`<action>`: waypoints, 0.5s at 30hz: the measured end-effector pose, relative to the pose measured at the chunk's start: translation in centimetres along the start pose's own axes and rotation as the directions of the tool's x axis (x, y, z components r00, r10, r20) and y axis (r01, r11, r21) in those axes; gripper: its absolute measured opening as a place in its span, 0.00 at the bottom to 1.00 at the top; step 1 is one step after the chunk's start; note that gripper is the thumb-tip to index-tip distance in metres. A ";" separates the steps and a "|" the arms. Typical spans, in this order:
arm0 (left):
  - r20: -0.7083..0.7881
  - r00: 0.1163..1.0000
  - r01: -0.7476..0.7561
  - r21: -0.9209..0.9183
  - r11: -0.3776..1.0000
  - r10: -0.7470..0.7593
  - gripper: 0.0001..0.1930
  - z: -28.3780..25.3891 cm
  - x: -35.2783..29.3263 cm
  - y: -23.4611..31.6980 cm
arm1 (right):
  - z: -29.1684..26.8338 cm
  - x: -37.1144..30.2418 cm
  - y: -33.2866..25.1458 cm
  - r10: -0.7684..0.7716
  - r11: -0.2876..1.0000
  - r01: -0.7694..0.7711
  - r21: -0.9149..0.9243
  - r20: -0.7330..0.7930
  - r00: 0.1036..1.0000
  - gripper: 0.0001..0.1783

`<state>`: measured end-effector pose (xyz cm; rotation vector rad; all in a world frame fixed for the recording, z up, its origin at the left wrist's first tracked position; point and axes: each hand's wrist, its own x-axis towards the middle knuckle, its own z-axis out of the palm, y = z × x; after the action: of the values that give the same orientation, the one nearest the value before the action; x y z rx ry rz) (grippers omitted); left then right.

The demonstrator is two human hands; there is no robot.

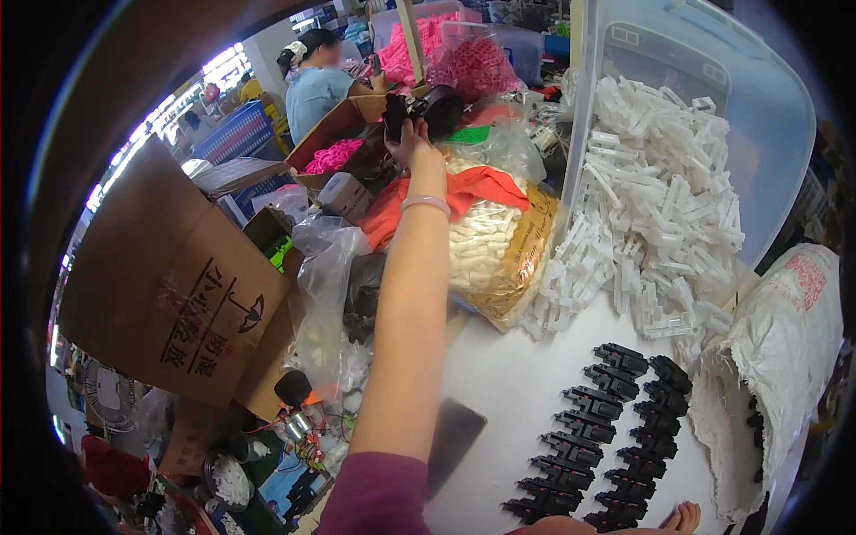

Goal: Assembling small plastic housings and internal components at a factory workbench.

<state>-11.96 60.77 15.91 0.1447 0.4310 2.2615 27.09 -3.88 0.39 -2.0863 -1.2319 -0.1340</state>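
My left arm, with a pale bracelet at the wrist, stretches far across the table. At its end my left hand (pixel 413 144) is closed on a dark black object (pixel 395 114), whose kind I cannot make out. Just right of it is a round black thing (pixel 442 110). Only the fingertips of my right hand (pixel 685 517) show at the lower edge, loosely apart, with nothing seen in them. Beside them, two slanting rows of small black plastic assemblies (pixel 580 439) lie on the white table (pixel 499 383).
A large clear bin (pixel 767 134) spills white plastic pieces (pixel 651 205) at the right. Below it lies a white woven sack (pixel 785 330). A bag of cream-coloured parts (pixel 486 241), a cardboard box (pixel 169 276) and a dark flat slab (pixel 456 437) surround my arm. A person (pixel 316 89) sits beyond.
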 end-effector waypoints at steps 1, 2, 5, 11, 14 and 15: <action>0.004 1.000 0.007 0.005 1.000 -0.007 0.25 0.1 0.0 0.0 | 0.3 -0.3 0.5 -0.028 1.000 0.028 0.010 -0.053 0.998 0.12; 0.008 1.000 0.013 0.009 1.000 -0.013 0.26 0.1 -0.1 0.0 | 0.3 -0.5 1.0 -0.027 1.000 0.027 0.008 -0.052 0.998 0.12; -0.002 1.000 0.016 0.022 1.000 -0.016 0.27 0.2 -0.2 0.0 | 0.1 -0.2 -0.2 0.006 1.000 -0.006 0.020 -0.031 0.999 0.12; -0.014 0.999 0.034 0.008 0.999 -0.034 0.27 0.2 -0.1 0.1 | -0.3 0.1 -1.9 0.130 0.991 -0.131 -0.014 -0.011 0.991 0.12; -0.008 0.999 0.051 0.021 0.998 -0.051 0.27 0.2 -0.1 0.2 | -0.2 0.2 -1.6 0.068 0.996 -0.069 -0.048 -0.023 0.997 0.12; -0.008 0.999 0.050 0.022 0.999 -0.050 0.27 0.1 0.0 0.2 | -0.2 0.2 -1.4 0.047 0.997 -0.048 -0.058 -0.026 0.999 0.12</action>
<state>-12.06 60.65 16.11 0.1360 0.4586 2.2096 26.12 -3.44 1.34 -2.1562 -1.1756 -0.1751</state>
